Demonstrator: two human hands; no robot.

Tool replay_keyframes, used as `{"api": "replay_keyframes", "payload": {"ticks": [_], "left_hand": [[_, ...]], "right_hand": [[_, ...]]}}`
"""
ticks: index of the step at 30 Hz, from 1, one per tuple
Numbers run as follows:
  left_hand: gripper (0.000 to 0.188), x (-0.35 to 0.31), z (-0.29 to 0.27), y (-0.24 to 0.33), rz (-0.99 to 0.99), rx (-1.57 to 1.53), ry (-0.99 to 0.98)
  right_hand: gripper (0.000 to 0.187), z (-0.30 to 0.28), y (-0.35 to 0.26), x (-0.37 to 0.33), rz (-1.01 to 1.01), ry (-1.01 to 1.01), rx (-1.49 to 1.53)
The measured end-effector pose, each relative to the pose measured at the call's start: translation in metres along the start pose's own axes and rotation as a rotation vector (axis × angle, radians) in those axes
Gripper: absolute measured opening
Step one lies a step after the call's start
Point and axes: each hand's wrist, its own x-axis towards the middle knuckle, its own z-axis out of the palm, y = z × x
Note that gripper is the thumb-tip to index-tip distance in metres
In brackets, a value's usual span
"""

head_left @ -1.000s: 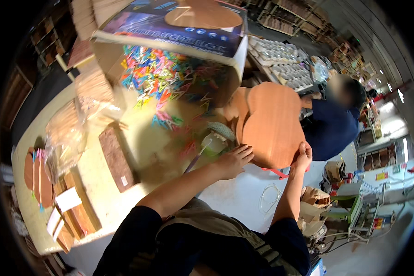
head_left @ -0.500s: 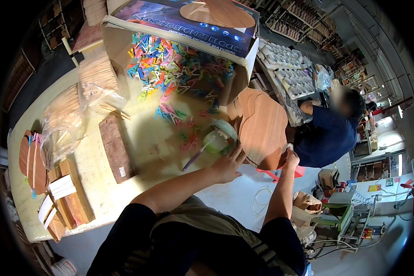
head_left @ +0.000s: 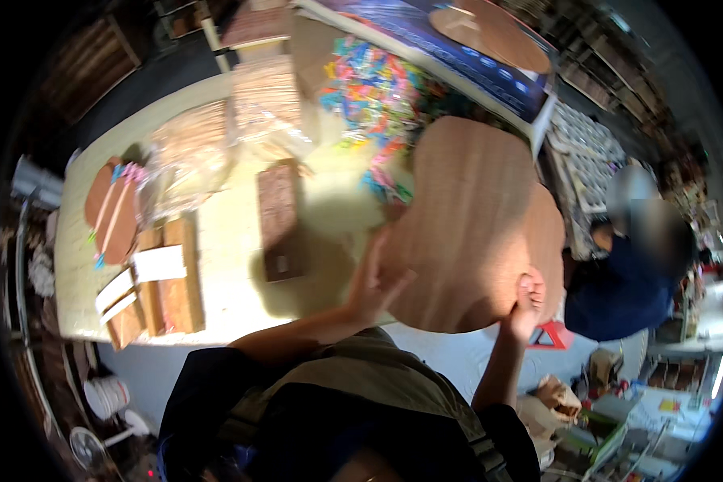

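Panel [head_left: 462, 217], long axis running roughly forward, is held between the right hand [head_left: 526, 304], clenched on its lower right edge, and the left hand [head_left: 369, 287], loosely spread at its left edge.

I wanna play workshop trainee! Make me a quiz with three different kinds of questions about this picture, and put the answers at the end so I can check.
1. True or false: the wearer's left hand is curled into a tight fist.

2. Pick one: what colour is the other person's top?
a) orange
b) dark blue
c) white

3. Fill in the blank: in the picture, the brown block on the table is to the ____ of the big curvy wooden panel.

Key:
1. False. The hand is open, with thumb and fingers apart.
2. b
3. left
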Motion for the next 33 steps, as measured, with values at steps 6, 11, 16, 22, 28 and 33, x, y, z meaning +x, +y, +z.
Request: {"api": "replay_keyframes", "payload": {"ticks": [6,11,16,22,28,33], "left_hand": [[0.051,-0.064,-0.145,-0.005,-0.138,-0.451,0.392],[0.05,-0.128,-0.195,-0.034,-0.211,-0.401,0.561],[0.048,-0.151,-0.207,-0.045,-0.281,-0.37,0.661],[0.046,-0.144,-0.209,-0.045,-0.266,-0.488,0.712],[0.043,-0.127,-0.208,-0.069,-0.206,-0.433,0.664],[0.042,-0.115,-0.208,-0.089,-0.134,-0.565,0.574]], "right_hand": [[0.052,0.126,0.043,0.004,0.106,-0.713,-0.607],[0.096,0.181,0.101,0.0,-0.29,-1.004,-1.326],[0.104,0.163,0.148,0.003,-0.289,-1.271,-1.713],[0.082,0.138,0.214,0.022,-0.32,-0.911,-1.126],[0.062,0.208,0.254,0.055,-0.521,-0.462,-0.931],[0.062,0.213,0.227,0.047,-0.581,-0.422,-1.286]]}}
